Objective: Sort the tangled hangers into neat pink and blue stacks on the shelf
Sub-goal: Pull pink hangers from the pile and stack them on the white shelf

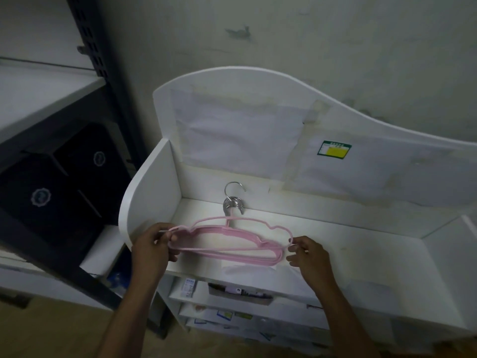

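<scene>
You are squaring the pink hanger stack (227, 241) on the white shelf (348, 241): your left hand (152, 244) pinches its left end, your right hand (307, 251) its right. Next, lower it flat, hooks (233, 202) aligned at the far side.

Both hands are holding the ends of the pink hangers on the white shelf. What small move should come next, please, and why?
Probably lift the top hanger's ends and settle it flush on the pile. The left hand and right hand pinch opposite ends of the pink hangers, whose upper outlines do not line up, and one metal hook stands apart from the bunched ones on the shelf.
</scene>
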